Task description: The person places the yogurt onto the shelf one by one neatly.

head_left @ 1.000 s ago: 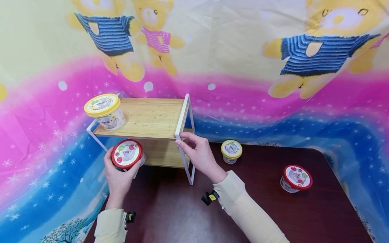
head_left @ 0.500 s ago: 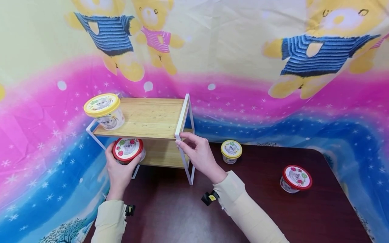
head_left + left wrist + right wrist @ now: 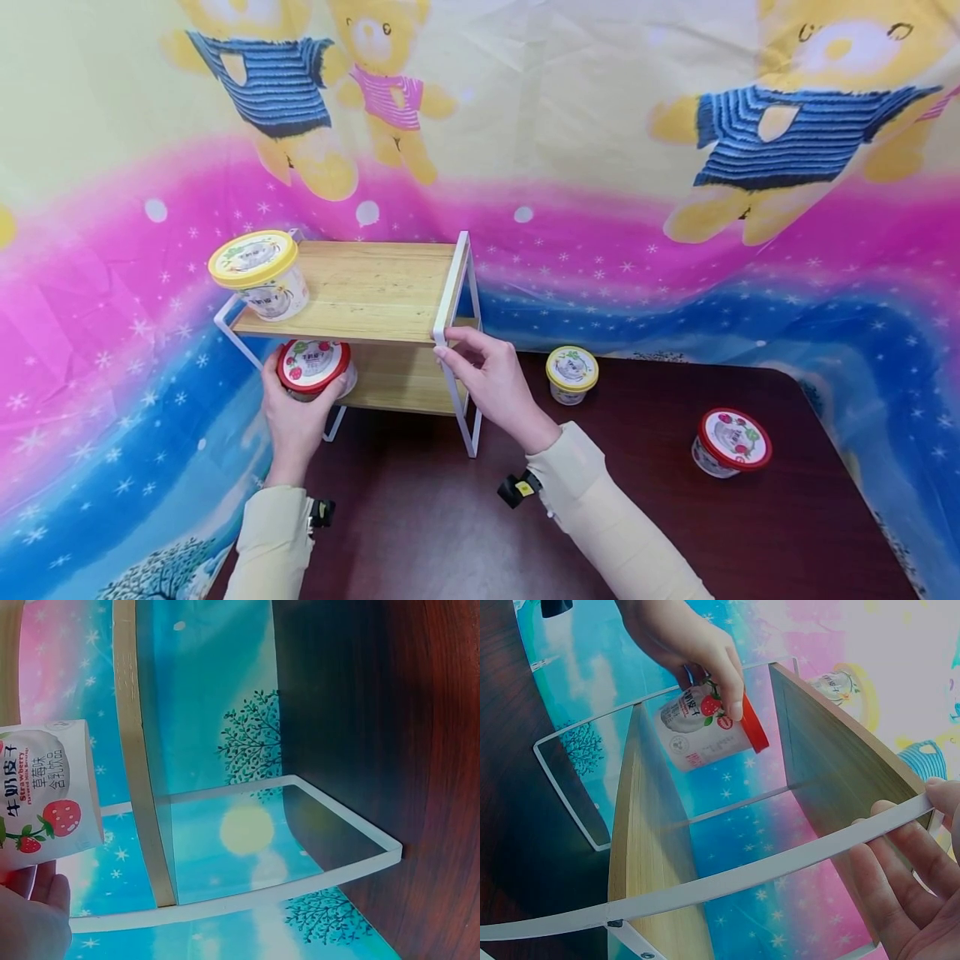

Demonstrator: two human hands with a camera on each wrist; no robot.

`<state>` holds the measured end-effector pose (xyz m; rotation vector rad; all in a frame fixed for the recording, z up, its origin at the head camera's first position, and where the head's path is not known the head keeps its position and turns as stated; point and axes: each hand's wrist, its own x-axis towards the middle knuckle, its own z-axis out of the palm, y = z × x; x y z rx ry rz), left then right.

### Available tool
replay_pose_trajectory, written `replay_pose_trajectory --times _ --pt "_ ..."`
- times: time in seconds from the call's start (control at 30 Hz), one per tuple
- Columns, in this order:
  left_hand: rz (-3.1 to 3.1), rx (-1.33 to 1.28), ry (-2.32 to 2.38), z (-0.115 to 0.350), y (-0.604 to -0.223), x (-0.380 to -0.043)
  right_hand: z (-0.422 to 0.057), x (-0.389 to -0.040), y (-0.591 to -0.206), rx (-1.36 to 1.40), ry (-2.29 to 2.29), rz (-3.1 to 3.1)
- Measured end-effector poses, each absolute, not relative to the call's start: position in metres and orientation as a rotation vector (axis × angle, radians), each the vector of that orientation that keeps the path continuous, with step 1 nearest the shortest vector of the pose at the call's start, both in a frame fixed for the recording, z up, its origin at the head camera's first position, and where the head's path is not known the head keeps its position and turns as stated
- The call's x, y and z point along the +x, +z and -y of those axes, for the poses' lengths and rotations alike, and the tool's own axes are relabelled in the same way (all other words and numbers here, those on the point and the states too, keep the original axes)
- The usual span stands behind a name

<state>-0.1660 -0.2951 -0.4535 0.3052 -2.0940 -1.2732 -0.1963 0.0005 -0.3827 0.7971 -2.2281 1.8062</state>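
My left hand (image 3: 296,421) grips a red-lidded strawberry milk cup (image 3: 313,364) by its sides. The cup is in the gap between the two wooden shelves of a small white-framed rack. In the left wrist view a narrow gap separates the cup's base from the lower shelf (image 3: 140,765). The right wrist view shows that cup (image 3: 705,727) tilted, its red lid towards the upper shelf. My right hand (image 3: 489,375) pinches the frame's front right corner (image 3: 440,333). A yellow-lidded cup (image 3: 258,273) stands on the left end of the upper shelf (image 3: 375,283).
Right of the rack, a smaller yellow-lidded cup (image 3: 572,375) stands on the dark wooden table (image 3: 637,500). Further right is another red-lidded cup (image 3: 731,442). A cloth printed with bears (image 3: 585,167) hangs behind and at the sides.
My left hand has moved forward and slightly up in the head view, bringing the red-lidded cup under the upper shelf's front edge. My right hand stays in place on the frame.
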Motion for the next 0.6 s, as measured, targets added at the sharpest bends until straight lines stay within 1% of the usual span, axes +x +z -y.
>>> replay_pose_trajectory --times 0.6 --pt "2.104 0.332 -1.319 0.2963 -0.4553 -0.1755 -0.0009 -0.1962 -0.3824 0.787 1.803 2.227"
